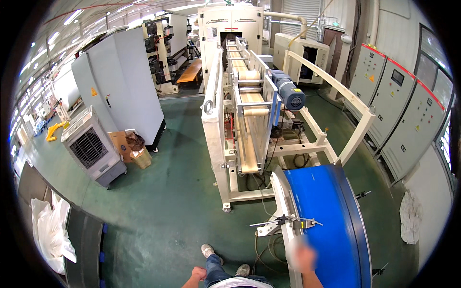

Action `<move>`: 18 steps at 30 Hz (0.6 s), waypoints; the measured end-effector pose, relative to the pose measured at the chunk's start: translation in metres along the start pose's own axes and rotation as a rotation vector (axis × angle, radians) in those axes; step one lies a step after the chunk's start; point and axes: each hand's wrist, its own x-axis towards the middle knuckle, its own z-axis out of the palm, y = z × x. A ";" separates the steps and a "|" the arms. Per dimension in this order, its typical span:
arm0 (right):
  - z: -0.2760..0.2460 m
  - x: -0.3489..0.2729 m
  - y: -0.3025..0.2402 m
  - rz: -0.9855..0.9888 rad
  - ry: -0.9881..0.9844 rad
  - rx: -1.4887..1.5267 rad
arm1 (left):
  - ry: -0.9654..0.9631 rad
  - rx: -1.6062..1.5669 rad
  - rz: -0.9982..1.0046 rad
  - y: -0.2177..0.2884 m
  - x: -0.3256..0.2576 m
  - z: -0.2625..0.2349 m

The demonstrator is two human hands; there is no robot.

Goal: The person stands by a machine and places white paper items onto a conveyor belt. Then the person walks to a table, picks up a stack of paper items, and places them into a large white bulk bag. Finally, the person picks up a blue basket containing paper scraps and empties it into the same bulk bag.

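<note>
The fingers of the left hand (198, 274) are curled into a loose fist with nothing in them, low at about 6 o'clock, just beside the person's knee. The fingers of the right hand (303, 257) are too blurry to see, so it is not clear if they are open or closed, or if they hold anything. That hand sits at about 5 o'clock, over the near left edge of the blue belt (331, 216). The blue belt curves up from the bottom toward the middle. A small metal arm (286, 222) sticks out across its left edge, just above the right hand. Past the belt, toward 12 o'clock, stands a long cream machine (240, 110) with tan strips running along it and a blue motor (290, 93) on its right side. The floor (163, 206) is dark green. A grey fan box (92, 152) stands at 9 o'clock, with a brown bin (137, 151) near it. Grey cabinets (403, 110) line the wall at 3 o'clock. White bags (50, 230) lie at 8 o'clock.
</note>
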 end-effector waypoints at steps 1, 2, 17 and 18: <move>0.007 -0.002 0.003 -0.020 0.043 0.002 | 0.002 0.051 -0.006 0.001 0.001 -0.001; 0.011 -0.004 0.006 -0.040 0.085 0.004 | 0.002 0.075 -0.002 0.002 0.001 -0.001; -0.004 0.004 -0.005 0.009 -0.019 -0.002 | -0.008 -0.199 -0.364 0.040 -0.026 -0.011; -0.003 0.003 -0.006 -0.005 0.013 -0.019 | -0.007 -0.212 -0.370 0.041 -0.027 -0.012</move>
